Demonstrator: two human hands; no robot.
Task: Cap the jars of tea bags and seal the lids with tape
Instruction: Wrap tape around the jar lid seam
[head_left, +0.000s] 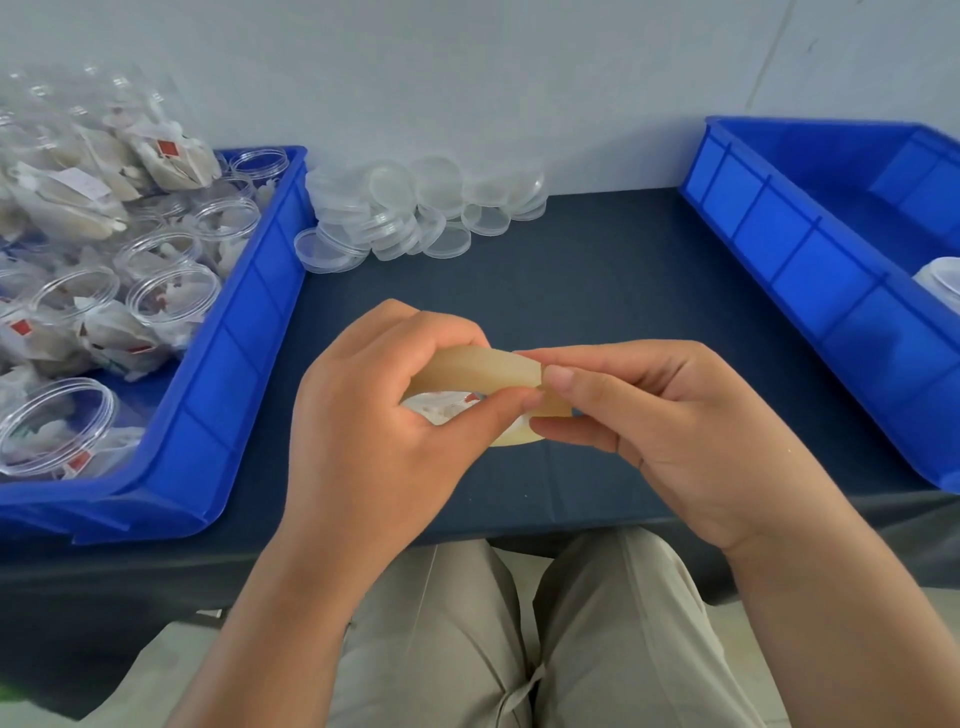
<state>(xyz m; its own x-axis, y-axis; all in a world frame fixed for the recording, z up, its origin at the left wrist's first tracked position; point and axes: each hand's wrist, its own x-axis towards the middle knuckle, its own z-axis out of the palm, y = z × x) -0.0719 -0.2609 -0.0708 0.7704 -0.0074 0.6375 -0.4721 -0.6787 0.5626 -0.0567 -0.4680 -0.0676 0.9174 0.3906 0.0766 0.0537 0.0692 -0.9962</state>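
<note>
Head view: the left hand (374, 415) curls round a jar of tea bags (444, 410) just above the dark table (597, 270), near its front edge; a beige tape (478, 370) band arcs over the jar; the right hand (665, 410) pinches the tape between thumb and forefinger; uncapped jars (174, 296) fill the left blue bin (249, 322); clear lids (415, 208) are piled beside it; another blue bin (810, 275) stands at the right.

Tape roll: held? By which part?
Left hand grips the tape roll by its left side; right hand pinches its right edge with thumb and fingers.
</note>
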